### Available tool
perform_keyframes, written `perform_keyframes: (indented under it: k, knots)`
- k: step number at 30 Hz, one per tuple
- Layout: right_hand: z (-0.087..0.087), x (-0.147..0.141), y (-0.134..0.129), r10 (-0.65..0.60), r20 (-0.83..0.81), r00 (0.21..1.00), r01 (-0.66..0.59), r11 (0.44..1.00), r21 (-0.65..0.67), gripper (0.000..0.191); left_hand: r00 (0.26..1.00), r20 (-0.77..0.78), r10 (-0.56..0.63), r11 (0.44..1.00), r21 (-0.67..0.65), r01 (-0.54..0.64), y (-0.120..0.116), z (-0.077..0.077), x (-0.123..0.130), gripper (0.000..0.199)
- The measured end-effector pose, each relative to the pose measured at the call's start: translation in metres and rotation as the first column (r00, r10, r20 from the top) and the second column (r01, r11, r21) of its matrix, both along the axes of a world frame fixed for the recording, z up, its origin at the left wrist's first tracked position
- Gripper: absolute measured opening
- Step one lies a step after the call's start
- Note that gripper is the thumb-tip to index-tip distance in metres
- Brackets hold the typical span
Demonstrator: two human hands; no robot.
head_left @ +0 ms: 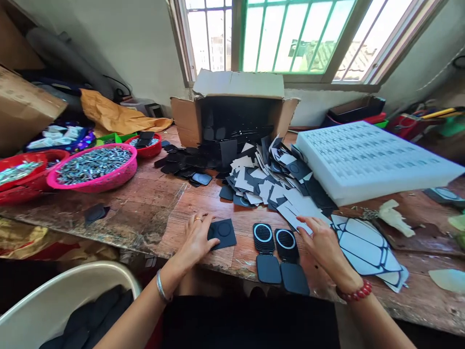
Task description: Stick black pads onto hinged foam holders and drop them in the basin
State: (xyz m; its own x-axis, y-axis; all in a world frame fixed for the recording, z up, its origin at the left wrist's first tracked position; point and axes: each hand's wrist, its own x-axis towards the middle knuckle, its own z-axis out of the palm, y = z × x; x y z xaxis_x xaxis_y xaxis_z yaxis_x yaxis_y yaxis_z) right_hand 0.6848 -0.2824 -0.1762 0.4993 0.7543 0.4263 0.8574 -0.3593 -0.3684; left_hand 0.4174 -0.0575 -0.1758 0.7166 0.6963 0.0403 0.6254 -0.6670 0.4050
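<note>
My left hand (196, 240) lies on the left part of a flat dark square card (225, 232) with a round outline. Its fingers are stretched out and its thumb is spread over the card. My right hand (322, 245) is beside two hinged black pieces, thumb and forefinger apart, with nothing visible between them. Each piece is folded open: the left one (269, 269) and the right one (294, 277) have a ribbed upper half with a pale ring and a smooth lower flap. White-backed cards (290, 213) lie just beyond my right fingertips; whether they touch is unclear.
A cardboard box (187, 121) spills black pieces and cards at the back. Pink basket (90, 182) of small metal parts stands left; white foam tray (378, 179) right, above outlined white sheets (366, 247). A pale tub (109, 271) holds dark pieces below the table edge.
</note>
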Motion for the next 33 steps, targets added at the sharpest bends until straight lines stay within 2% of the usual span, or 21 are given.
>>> perform_keyframes:
  k: [2, 5, 9, 11, 14, 18, 21, 23, 24, 26, 28, 30, 33]
  knots:
    - [-0.003, 0.006, -0.017, -0.057, -0.024, 0.998, 0.056, 0.998, -0.024, 0.028, 0.986, 0.122, -0.114, 0.993, 0.031, 0.111, -0.017, -0.004, 0.004, 0.049]
    - [-0.008, -0.004, -0.035, 0.034, -0.08, 0.996, -0.041, 0.996, -0.077, 0.03, 0.919, 0.215, -0.331, 0.942, 0.017, 0.335, -0.054, -0.01, 0.015, 0.043]
    - [-0.021, -0.032, -0.047, 0.221, -0.063, 0.973, -0.228, 0.963, -0.142, 0.044, 0.848, 0.139, -0.511, 0.851, -0.059, 0.522, -0.093, -0.014, 0.037, 0.079]
    - [-0.03, -0.042, -0.047, 0.249, -0.028, 0.968, -0.25, 0.953, -0.17, 0.05, 0.827, 0.087, -0.555, 0.822, -0.097, 0.561, -0.097, -0.013, 0.046, 0.083]
    - [-0.039, -0.052, -0.042, 0.242, 0.035, 0.97, -0.232, 0.954, -0.188, 0.053, 0.802, 0.029, -0.597, 0.792, -0.141, 0.594, -0.088, -0.004, 0.051, 0.073]
    - [-0.044, -0.058, -0.034, 0.223, 0.094, 0.97, -0.202, 0.96, -0.193, 0.052, 0.782, -0.012, -0.623, 0.77, -0.181, 0.611, -0.075, 0.012, 0.046, 0.064]
    - [-0.045, -0.057, -0.031, 0.231, 0.111, 0.967, -0.212, 0.964, -0.162, 0.051, 0.777, -0.018, -0.629, 0.765, -0.188, 0.616, -0.075, 0.019, 0.043, 0.064]
    - [-0.043, -0.055, -0.028, 0.235, 0.108, 0.966, -0.221, 0.967, -0.125, 0.049, 0.792, 0.036, -0.609, 0.779, -0.161, 0.606, -0.073, 0.018, 0.041, 0.064]
    - [-0.041, -0.054, -0.027, 0.23, 0.094, 0.969, -0.221, 0.97, -0.097, 0.047, 0.821, 0.076, -0.566, 0.809, -0.14, 0.571, -0.07, 0.016, 0.04, 0.061]
    - [-0.033, -0.054, -0.022, 0.208, 0.039, 0.977, -0.207, 0.978, -0.027, 0.04, 0.904, 0.142, -0.403, 0.903, -0.098, 0.418, -0.057, 0.011, 0.034, 0.05]
    - [-0.023, -0.056, -0.017, 0.178, -0.031, 0.984, -0.177, 0.984, 0.034, 0.032, 0.969, 0.147, -0.199, 0.976, -0.062, 0.21, -0.037, 0.004, 0.024, 0.039]
    - [-0.013, -0.06, -0.012, 0.161, -0.083, 0.983, -0.157, 0.986, 0.06, 0.027, 0.994, 0.082, -0.069, 0.997, -0.017, 0.071, -0.015, -0.004, 0.014, 0.04]
    - [-0.004, -0.057, -0.011, 0.134, -0.104, 0.986, -0.13, 0.99, 0.047, 0.025, 0.999, -0.052, -0.01, 0.999, 0.043, 0.012, 0.013, -0.016, 0.003, 0.045]
